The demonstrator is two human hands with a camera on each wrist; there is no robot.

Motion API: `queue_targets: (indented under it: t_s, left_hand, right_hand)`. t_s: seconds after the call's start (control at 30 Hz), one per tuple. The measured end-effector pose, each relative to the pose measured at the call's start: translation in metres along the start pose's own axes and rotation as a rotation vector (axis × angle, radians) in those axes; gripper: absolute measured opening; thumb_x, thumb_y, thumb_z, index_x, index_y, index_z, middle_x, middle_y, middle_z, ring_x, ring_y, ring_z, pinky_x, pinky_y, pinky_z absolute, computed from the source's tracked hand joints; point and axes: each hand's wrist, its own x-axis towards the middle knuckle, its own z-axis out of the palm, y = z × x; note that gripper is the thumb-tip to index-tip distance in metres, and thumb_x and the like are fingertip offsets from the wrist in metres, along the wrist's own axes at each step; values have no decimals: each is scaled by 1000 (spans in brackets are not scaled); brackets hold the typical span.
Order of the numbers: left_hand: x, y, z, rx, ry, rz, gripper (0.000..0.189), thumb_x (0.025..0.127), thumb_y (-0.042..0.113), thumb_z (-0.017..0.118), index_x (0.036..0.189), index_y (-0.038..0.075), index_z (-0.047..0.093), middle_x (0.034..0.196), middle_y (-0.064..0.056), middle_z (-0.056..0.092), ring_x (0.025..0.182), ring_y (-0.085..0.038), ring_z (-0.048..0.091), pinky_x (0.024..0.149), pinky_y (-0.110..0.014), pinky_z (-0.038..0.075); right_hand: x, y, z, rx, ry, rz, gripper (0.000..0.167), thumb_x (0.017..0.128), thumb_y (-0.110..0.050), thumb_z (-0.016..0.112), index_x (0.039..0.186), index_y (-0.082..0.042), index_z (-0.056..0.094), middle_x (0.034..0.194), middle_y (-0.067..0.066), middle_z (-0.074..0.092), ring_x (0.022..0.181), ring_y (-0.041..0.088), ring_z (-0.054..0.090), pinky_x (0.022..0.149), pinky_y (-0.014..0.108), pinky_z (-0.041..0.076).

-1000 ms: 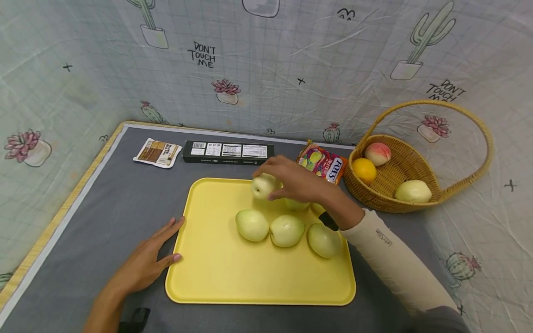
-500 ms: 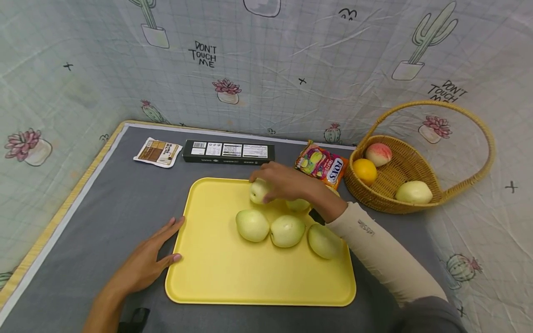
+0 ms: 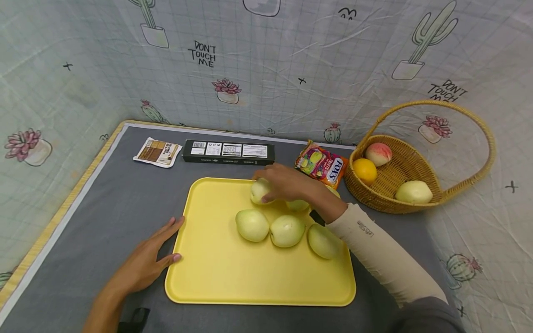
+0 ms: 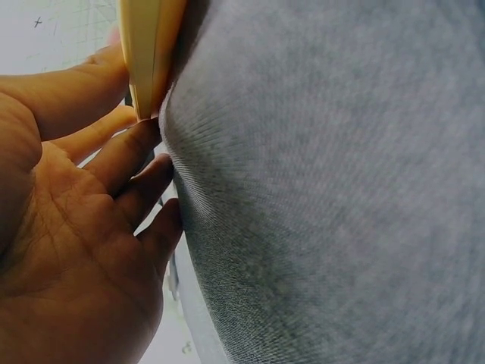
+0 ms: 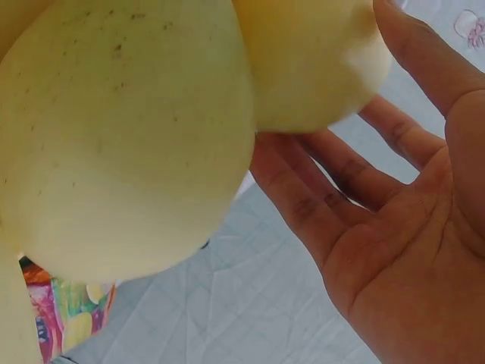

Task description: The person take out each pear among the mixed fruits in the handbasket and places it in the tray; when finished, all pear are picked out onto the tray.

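At the back of the yellow tray [image 3: 216,277], my right hand [image 3: 287,184] holds a pale green pear [image 3: 259,191], thumb on the near side and fingers around the far side. The right wrist view shows this pear [image 5: 318,68] beside a larger-looking speckled pear [image 5: 121,144]. Several other pears lie on the tray, including a front-left pear [image 3: 252,225], a middle pear [image 3: 287,231] and a right pear [image 3: 324,241]. My right forearm partly covers those behind. My left hand [image 3: 143,263] rests at the tray's left edge, fingers extended, thumb on the rim.
A wicker basket [image 3: 416,162] with a peach [image 3: 378,154], an orange [image 3: 364,171] and another pear [image 3: 413,191] stands at the right. Behind the tray are a candy bag [image 3: 320,164], a black box [image 3: 229,152] and a brown-white packet [image 3: 158,152]. A printed curtain borders the table.
My right hand has lowered the pear slightly toward the tray's back and left, then stayed nearly still over the last half second. The left hand has not moved.
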Motion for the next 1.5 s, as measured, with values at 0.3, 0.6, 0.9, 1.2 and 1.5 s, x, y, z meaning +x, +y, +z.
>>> queue_targets:
  t_s: [0.3, 0.6, 0.9, 1.2, 1.5]
  left_hand:
    - [0, -1, 1, 9, 4, 6, 92, 94, 27, 82, 170, 23, 31, 172, -25, 32, 153, -55, 36, 110, -74, 37]
    - [1, 0, 1, 12, 5, 7, 91, 94, 28, 81, 169, 21, 32, 171, -26, 33, 153, -55, 37, 110, -74, 37]
    - [1, 1, 1, 11, 6, 13, 91, 94, 30, 81, 170, 22, 32, 172, -26, 32, 152, -56, 37, 109, -74, 37]
    - [2, 2, -1, 9, -13, -10, 92, 94, 29, 81, 170, 24, 30, 173, -25, 31, 154, -55, 35, 111, -76, 35]
    - [1, 2, -1, 7, -11, -6, 93, 94, 29, 81, 170, 25, 29, 173, -23, 31, 155, -55, 34, 111, -76, 35]
  right_hand:
    - [-15, 7, -5, 23, 31, -32, 61, 96, -32, 82, 151, -20, 58, 151, 7, 62, 147, 36, 49, 120, 56, 41]
    - [-46, 18, -12, 76, 133, -27, 60, 99, -32, 79, 153, -17, 58, 158, 5, 57, 153, 35, 45, 127, 57, 33]
    - [-91, 39, -20, 183, 320, -8, 60, 97, -28, 81, 152, -16, 59, 152, 6, 62, 141, 31, 57, 118, 57, 45]
    - [-131, 64, -17, 143, 506, 65, 54, 95, -25, 83, 145, -14, 65, 143, 9, 68, 122, 31, 68, 99, 53, 56]
    - [-176, 87, -16, 249, 611, 237, 53, 100, -29, 78, 148, -13, 62, 145, 14, 65, 130, 39, 62, 107, 65, 51]
